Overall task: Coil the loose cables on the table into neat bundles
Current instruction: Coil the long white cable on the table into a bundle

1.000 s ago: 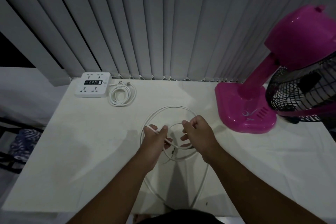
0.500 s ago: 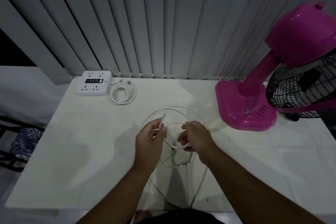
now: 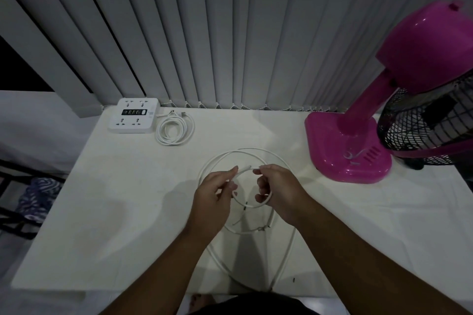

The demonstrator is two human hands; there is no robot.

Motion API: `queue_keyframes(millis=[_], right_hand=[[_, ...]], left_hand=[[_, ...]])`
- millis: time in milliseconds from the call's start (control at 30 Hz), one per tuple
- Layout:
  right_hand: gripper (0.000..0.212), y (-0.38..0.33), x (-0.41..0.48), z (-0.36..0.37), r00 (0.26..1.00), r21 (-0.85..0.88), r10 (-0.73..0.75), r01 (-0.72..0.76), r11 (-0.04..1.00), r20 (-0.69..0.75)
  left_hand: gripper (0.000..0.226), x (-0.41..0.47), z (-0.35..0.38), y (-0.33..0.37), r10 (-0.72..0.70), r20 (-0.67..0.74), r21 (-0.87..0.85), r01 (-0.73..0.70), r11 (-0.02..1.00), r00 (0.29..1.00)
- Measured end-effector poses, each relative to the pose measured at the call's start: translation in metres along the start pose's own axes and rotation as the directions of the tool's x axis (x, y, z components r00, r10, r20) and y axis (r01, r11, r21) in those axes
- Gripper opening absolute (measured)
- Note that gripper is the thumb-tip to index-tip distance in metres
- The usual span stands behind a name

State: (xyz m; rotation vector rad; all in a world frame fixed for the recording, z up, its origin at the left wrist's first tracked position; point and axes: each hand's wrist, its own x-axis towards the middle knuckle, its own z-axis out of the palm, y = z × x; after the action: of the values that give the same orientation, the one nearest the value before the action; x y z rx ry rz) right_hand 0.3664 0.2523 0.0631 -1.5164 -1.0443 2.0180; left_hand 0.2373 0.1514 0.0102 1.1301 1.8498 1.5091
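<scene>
Since a second ago: plug end of thin white loose cable [image 3: 245,152] lifted, passed towards right hand [image 3: 277,190]. Left hand [image 3: 215,193] pinched on cable, right hand closed on small loop above white worktop [image 3: 122,199]. Probably first coil forming; most still slack.

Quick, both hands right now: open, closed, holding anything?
Left hand: closed, pinching the white cable near its end.
Right hand: closed on the same white cable, holding a small loop of it.

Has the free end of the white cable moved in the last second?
Yes. The cable end has swung right toward the right hand and pink fan base, pinched by the left hand.
</scene>
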Motion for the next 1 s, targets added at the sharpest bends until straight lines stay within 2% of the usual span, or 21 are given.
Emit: queue_keyframes(millis=[33, 67, 100, 133, 200, 300, 433, 500, 600, 667, 733, 800, 867, 933, 1000], right_hand=[[0.018, 0.0, 0.001, 0.0, 1.0, 0.033, 0.008, -0.007, 0.999, -0.015], [0.018, -0.001, 0.001, 0.0, 1.0, 0.08, 0.017, -0.015, 0.997, -0.025], [0.017, -0.001, 0.002, 0.0, 0.999, 0.124, 0.027, -0.023, 0.992, -0.026], [0.016, -0.001, 0.003, -0.001, 0.999, 0.154, 0.035, -0.031, 0.988, -0.021], [0.015, -0.001, 0.004, -0.002, 0.999, 0.144, 0.045, -0.041, 0.989, -0.027], [0.014, 0.002, 0.006, -0.002, 0.997, 0.029, -0.008, 0.011, 1.0, -0.08], [0.011, 0.006, 0.004, -0.003, 0.978, -0.214, -0.203, 0.186, 0.959, -0.058], [0.011, 0.007, 0.003, -0.003, 0.97, -0.305, -0.238, 0.214, 0.928, -0.045], [0.015, 0.008, 0.003, -0.005, 0.987, -0.249, -0.154, 0.139, 0.959, -0.041], [0.016, 0.008, 0.004, -0.005, 0.996, -0.228, -0.089, 0.082, 0.97, -0.022], [0.018, 0.008, 0.005, -0.002, 0.999, -0.209, -0.046, 0.041, 0.977, -0.018], [0.019, 0.007, 0.006, 0.0, 1.0, -0.18, -0.013, 0.009, 0.984, -0.024], [0.02, 0.006, 0.006, 0.003, 1.0, -0.179, 0.001, -0.006, 0.984, -0.024], [0.022, 0.004, 0.005, 0.003, 1.0, -0.183, 0.021, -0.024, 0.983, -0.014], [0.026, 0.002, 0.005, 0.002, 0.996, -0.125, 0.082, -0.078, 0.989, 0.025]], left_hand=[[0.04, 0.0, 0.004, 0.004, -0.19, 0.0, -0.192, 0.186, 0.964, 0.982], [0.033, 0.001, 0.007, 0.008, -0.358, 0.04, -0.38, 0.346, 0.858, 0.933], [0.025, 0.002, 0.009, 0.01, -0.469, 0.099, -0.515, 0.448, 0.731, 0.878], [0.019, 0.003, 0.009, 0.012, -0.522, 0.157, -0.576, 0.508, 0.641, 0.838], [0.02, 0.005, 0.006, 0.015, -0.547, 0.251, -0.584, 0.576, 0.572, 0.798], [0.02, 0.008, 0.003, 0.017, -0.564, 0.314, -0.544, 0.632, 0.552, 0.764], [0.022, 0.014, 0.007, 0.017, -0.599, 0.318, -0.594, 0.647, 0.478, 0.735], [0.023, 0.015, 0.007, 0.014, -0.612, 0.29, -0.593, 0.64, 0.488, 0.736], [0.027, 0.014, 0.006, 0.006, -0.575, 0.165, -0.525, 0.565, 0.636, 0.801], [0.036, 0.013, 0.005, 0.001, -0.464, 0.045, -0.422, 0.438, 0.794, 0.885], [0.044, 0.011, 0.005, -0.001, -0.335, -0.05, -0.296, 0.307, 0.905, 0.941], [0.046, 0.007, 0.005, -0.002, -0.233, -0.11, -0.189, 0.209, 0.959, 0.966], [0.041, 0.005, 0.003, -0.004, -0.038, -0.122, -0.012, 0.036, 0.999, 0.992], [0.035, 0.003, -0.001, -0.008, 0.162, -0.061, 0.158, -0.15, 0.976, 0.985], [0.032, 0.002, -0.004, -0.011, 0.253, 0.022, 0.261, -0.25, 0.932, 0.967]])
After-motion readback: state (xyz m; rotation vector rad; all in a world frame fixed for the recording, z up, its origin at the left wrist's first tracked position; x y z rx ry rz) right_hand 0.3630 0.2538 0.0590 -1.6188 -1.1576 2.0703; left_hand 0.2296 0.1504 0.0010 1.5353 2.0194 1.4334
